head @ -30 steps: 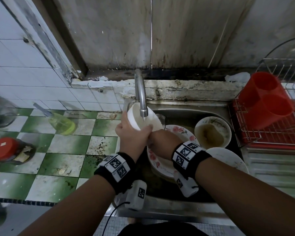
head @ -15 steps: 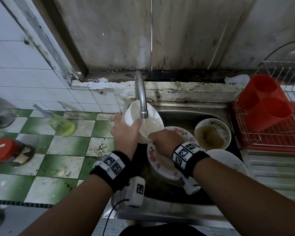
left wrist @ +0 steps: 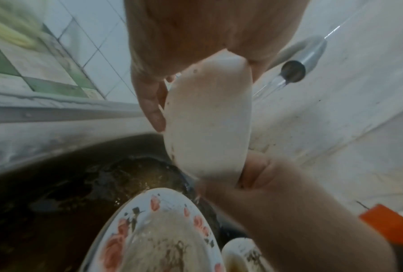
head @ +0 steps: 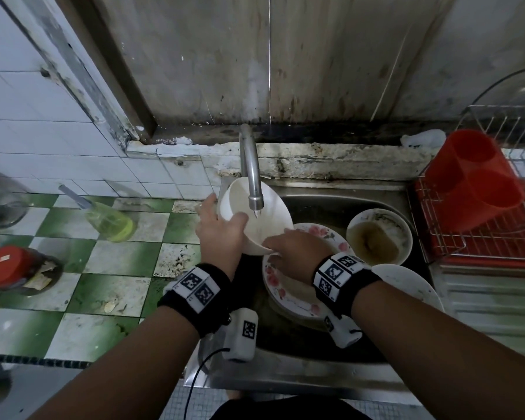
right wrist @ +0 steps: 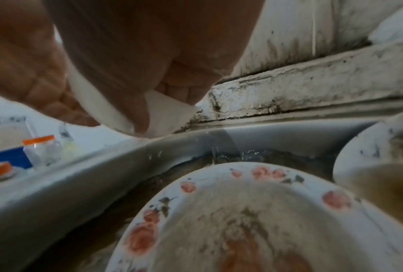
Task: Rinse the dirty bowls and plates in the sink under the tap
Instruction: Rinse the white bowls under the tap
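White bowl (head: 256, 221), tilted on its side, is held under the tap (head: 252, 177) at the back left of the sink (head: 331, 204), a thin stream running from the spout; the rinsing of this one bowl looks to be the step in hand, with the floral plate (head: 288, 286), the soup-stained bowl (head: 378, 237) and a plain plate (head: 406, 286) below apparently unwashed; the next move likely calls for turning the bowl so water sweeps the whole inside, then setting it aside; the left hand (head: 220, 234) grips the near rim, thumb inside, fingers curled behind; the right hand (head: 291, 253) pinches the lower rim with curled fingers.
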